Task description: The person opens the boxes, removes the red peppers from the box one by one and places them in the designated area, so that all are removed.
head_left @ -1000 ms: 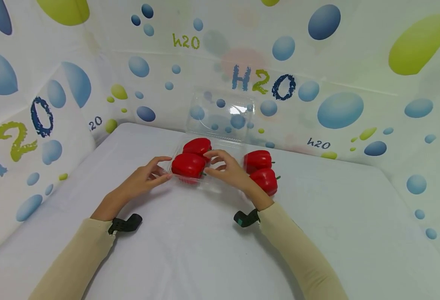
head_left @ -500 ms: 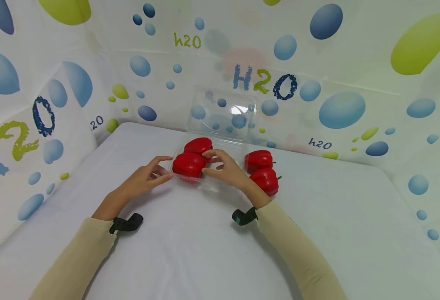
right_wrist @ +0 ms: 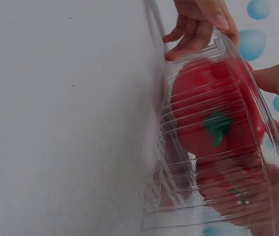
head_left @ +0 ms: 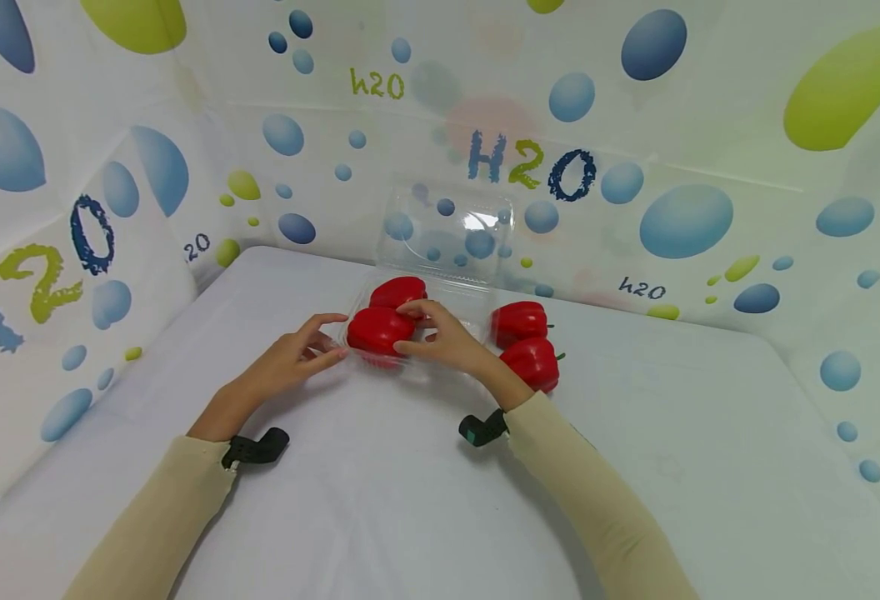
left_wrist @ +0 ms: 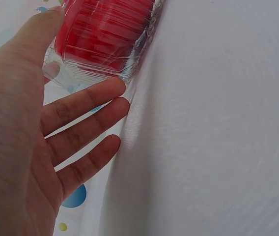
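A clear plastic clamshell container lies on the table with its lid raised at the back. Two red bell peppers fill its left half: a front pepper and a rear pepper. My left hand touches the container's left end with thumb and forefinger spread at the corner; in the left wrist view its other fingers stay extended. My right hand reaches over the container, thumb and forefinger curved round the front pepper's stem end. That pepper's green stem shows through the ribbed wall.
Two more red bell peppers lie right of the container, a rear one and a front one by my right wrist. A white cloth covers the table. Behind hangs a patterned sheet close to the raised lid.
My right hand has shifted a little left, its thumb and forefinger now overlapping the front pepper's end. The left hand stays at the container's corner. The peppers hold their places.
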Available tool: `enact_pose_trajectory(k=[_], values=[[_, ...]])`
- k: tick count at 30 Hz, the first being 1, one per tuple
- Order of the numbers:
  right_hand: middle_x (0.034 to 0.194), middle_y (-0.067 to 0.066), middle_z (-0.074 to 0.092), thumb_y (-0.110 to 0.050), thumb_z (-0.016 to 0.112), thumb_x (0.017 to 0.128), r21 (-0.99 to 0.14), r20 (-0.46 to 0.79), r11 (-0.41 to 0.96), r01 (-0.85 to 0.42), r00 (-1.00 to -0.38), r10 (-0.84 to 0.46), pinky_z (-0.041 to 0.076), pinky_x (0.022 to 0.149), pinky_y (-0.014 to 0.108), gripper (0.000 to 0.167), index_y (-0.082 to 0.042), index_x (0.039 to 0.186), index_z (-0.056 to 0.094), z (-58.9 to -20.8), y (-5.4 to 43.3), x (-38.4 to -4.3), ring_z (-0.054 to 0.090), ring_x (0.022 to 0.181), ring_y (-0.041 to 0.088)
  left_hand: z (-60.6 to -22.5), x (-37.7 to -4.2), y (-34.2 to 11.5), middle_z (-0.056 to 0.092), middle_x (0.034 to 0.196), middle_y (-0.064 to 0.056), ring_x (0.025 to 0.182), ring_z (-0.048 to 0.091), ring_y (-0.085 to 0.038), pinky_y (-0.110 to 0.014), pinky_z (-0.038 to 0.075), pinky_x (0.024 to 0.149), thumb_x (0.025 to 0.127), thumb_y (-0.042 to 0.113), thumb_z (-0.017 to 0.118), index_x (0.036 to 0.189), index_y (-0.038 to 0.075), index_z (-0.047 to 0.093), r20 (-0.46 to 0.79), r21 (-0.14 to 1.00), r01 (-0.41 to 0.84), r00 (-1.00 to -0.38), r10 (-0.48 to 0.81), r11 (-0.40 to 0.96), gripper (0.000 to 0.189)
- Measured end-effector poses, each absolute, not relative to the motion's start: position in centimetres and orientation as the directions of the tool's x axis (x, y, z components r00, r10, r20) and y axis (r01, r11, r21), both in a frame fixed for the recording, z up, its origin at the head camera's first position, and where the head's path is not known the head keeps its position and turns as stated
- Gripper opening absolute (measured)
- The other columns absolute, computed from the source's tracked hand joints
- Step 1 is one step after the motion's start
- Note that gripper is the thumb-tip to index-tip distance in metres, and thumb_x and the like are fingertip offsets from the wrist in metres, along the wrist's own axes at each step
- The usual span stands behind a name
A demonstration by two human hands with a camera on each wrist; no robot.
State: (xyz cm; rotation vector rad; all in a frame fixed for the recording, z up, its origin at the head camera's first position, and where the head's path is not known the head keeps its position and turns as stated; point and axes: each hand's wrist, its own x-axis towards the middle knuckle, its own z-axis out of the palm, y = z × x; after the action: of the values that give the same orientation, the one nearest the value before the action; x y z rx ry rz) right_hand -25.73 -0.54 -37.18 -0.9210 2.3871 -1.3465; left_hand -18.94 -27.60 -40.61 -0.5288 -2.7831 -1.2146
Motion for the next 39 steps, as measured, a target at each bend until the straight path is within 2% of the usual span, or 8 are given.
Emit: enact_pose_trajectory(k=[6,15,28,39], values=[[0.133,0.01,0.051,-0.02,0.079,0.081,-0.803,0.092,0.415,-0.427,-0.777,-0.623,0.053,0.091,0.035,0.063,-0.009,0.135,0.047,-36.91,-1.05,-25.49,0.051,0.12,0.027,-40.58,-18.98,-27.5,0.067,0.113,-0.015,0.104,0.063,-0.03,-0.046,0.054,0.089,0.095,0.026,0.063,0.144,0.013,0.034,0.183,0.698,0.327,-0.941,0.284,0.637,0.058],[0.129,0.01,0.054,-0.017,0.08,0.08,-0.776,0.121,0.44,-0.452,-0.791,-0.599,0.054,0.088,0.032,0.061,-0.009,0.132,0.048,-37.19,-1.43,-25.38,0.053,0.115,0.025,-40.69,-18.86,-27.53,0.067,0.113,-0.016,0.103,0.063,-0.03,-0.046,0.054,0.089,0.096,0.026,0.062,0.145,0.014,0.034,0.172,0.702,0.314,-0.946,0.277,0.639,0.058],[0.127,0.009,0.055,-0.018,0.082,0.078,-0.76,0.173,0.416,-0.499,-0.773,-0.61,0.055,0.088,0.036,0.061,-0.009,0.129,0.049,-37.1,-1.17,-25.18,0.054,0.113,0.024,-40.53,-18.92,-27.52,0.066,0.113,-0.014,0.104,0.062,-0.029,-0.047,0.053,0.09,0.095,0.029,0.063,0.146,0.016,0.033,0.154,0.704,0.3,-0.949,0.274,0.644,0.06],[0.125,0.011,0.056,-0.013,0.082,0.077,-0.746,0.238,0.373,-0.552,-0.743,-0.625,0.057,0.081,0.032,0.06,-0.005,0.126,0.048,-37.43,-1.18,-25.33,0.056,0.109,0.024,-40.48,-18.87,-27.48,0.066,0.114,-0.014,0.104,0.061,-0.029,-0.047,0.053,0.09,0.095,0.032,0.063,0.146,0.017,0.033,0.141,0.702,0.29,-0.952,0.272,0.651,0.061]])
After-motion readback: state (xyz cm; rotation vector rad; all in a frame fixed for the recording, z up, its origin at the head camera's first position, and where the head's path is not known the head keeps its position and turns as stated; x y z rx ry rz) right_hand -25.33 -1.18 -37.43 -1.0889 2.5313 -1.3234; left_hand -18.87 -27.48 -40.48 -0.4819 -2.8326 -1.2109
